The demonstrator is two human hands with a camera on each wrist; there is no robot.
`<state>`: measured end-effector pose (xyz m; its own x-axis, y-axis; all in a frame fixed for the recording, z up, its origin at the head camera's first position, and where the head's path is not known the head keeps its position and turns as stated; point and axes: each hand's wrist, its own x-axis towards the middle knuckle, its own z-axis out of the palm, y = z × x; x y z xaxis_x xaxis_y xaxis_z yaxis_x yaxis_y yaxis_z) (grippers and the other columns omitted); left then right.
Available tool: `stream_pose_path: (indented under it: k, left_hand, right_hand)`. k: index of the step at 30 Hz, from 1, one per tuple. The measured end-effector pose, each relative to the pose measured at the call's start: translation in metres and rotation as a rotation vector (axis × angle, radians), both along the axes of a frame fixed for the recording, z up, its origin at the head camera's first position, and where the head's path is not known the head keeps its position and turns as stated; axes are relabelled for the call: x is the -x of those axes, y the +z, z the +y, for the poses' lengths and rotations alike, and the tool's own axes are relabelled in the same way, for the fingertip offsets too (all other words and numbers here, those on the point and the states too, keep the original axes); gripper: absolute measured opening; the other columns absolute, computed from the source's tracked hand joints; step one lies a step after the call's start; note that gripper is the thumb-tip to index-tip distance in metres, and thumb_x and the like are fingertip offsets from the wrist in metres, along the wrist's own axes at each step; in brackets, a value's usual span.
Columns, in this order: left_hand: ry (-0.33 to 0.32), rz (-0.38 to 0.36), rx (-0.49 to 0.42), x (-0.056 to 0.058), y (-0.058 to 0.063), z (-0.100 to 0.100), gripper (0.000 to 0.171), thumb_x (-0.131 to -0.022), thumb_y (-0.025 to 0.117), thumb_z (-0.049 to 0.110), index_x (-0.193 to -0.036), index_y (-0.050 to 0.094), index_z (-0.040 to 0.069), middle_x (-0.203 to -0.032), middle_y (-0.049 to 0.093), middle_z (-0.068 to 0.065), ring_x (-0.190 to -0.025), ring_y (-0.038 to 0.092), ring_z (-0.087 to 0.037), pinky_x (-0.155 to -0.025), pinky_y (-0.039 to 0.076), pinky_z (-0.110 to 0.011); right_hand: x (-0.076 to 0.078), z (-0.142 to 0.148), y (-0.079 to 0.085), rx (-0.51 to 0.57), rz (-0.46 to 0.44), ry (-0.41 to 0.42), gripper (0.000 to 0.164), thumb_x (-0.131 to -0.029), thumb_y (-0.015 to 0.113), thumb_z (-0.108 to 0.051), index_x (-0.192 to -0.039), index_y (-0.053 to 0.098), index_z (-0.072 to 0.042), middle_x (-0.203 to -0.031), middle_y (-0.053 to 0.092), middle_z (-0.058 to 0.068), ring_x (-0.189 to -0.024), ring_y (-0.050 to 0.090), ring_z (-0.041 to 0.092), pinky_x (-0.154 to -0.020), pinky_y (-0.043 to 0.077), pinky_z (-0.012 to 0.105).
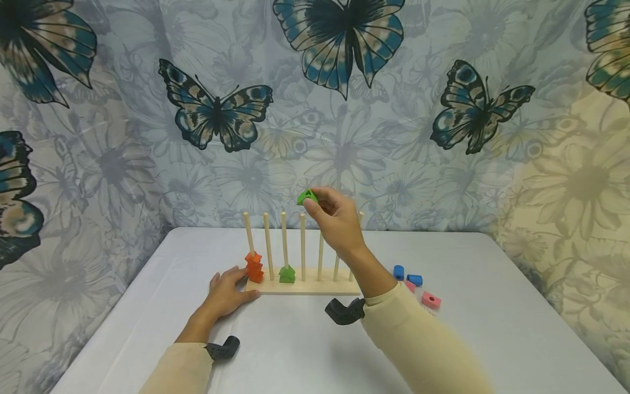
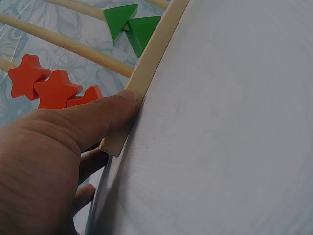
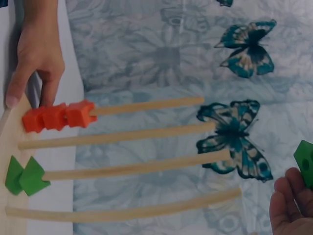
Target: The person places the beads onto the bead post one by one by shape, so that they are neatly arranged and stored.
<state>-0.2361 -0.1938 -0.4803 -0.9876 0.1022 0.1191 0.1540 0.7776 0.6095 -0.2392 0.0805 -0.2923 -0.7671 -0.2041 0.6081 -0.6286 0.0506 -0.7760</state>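
Note:
My right hand (image 1: 338, 219) pinches a green triangular block (image 1: 307, 197) with a hole through it, raised above the upright pegs. The block (image 3: 305, 161) also shows at the right edge of the right wrist view. My left hand (image 1: 227, 293) grips the left end of a wooden peg stand (image 1: 305, 287), its thumb (image 2: 115, 107) pressed along the edge of the base. Several orange star blocks (image 1: 254, 267) are stacked on the leftmost peg. Two green triangular blocks (image 2: 132, 27) sit low on the third peg from the left.
Blue cylinders (image 1: 414, 280) and pink blocks (image 1: 431, 300) with holes lie on the white table (image 1: 295, 350), right of the stand. Behind the table hangs a butterfly-patterned cloth (image 1: 344, 158). My right forearm partly covers the stand's right end.

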Motion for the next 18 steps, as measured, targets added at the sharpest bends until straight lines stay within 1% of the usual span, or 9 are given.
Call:
stream_pose_path:
  k: [4, 8, 11, 14, 18]
  left_hand:
    - [-0.002, 0.002, -0.007, -0.001, 0.0, -0.001, 0.072, -0.078, 0.08, 0.037, -0.135, 0.054, -0.001, -0.138, 0.05, -0.019, -0.137, 0.031, -0.037, -0.111, -0.001, -0.055]
    - [-0.007, 0.009, -0.013, -0.001, 0.0, -0.001, 0.072, -0.077, 0.08, 0.037, -0.134, 0.055, 0.0, -0.138, 0.051, -0.019, -0.136, 0.031, -0.038, -0.111, -0.001, -0.056]
    - [-0.009, 0.011, -0.017, -0.001, 0.0, 0.0, 0.072, -0.077, 0.08, 0.037, -0.133, 0.056, 0.0, -0.137, 0.051, -0.019, -0.136, 0.031, -0.038, -0.111, -0.001, -0.057]
    - [-0.007, 0.011, -0.016, 0.0, 0.0, 0.0, 0.072, -0.077, 0.081, 0.036, -0.133, 0.056, 0.0, -0.137, 0.052, -0.018, -0.136, 0.032, -0.038, -0.111, -0.001, -0.057]
    - [-0.01, 0.016, -0.017, 0.001, 0.0, -0.001, 0.072, -0.076, 0.081, 0.035, -0.134, 0.056, 0.001, -0.137, 0.052, -0.018, -0.136, 0.032, -0.037, -0.111, -0.001, -0.057]
  right_hand:
    - [0.007, -0.014, -0.005, 0.001, -0.037, 0.006, 0.032, -0.096, 0.062, -0.013, -0.121, 0.059, 0.006, -0.108, 0.063, 0.012, -0.1, 0.062, 0.022, -0.089, 0.05, 0.031]
    - [0.011, -0.026, -0.012, 0.003, -0.064, 0.003, 0.033, -0.095, 0.063, -0.012, -0.122, 0.059, 0.006, -0.109, 0.064, 0.013, -0.099, 0.064, 0.024, -0.085, 0.052, 0.032]
    - [0.014, -0.031, -0.017, -0.003, -0.069, -0.021, 0.033, -0.094, 0.064, -0.011, -0.122, 0.06, 0.006, -0.108, 0.065, 0.013, -0.096, 0.065, 0.024, -0.082, 0.054, 0.032]
    - [0.017, -0.035, -0.022, -0.014, -0.071, -0.041, 0.032, -0.094, 0.065, -0.012, -0.12, 0.062, 0.005, -0.104, 0.066, 0.012, -0.089, 0.066, 0.024, -0.077, 0.054, 0.029]
    - [0.02, -0.04, -0.029, -0.04, -0.061, -0.067, 0.031, -0.093, 0.066, -0.014, -0.118, 0.064, 0.004, -0.096, 0.067, 0.011, -0.077, 0.062, 0.022, -0.065, 0.049, 0.025]
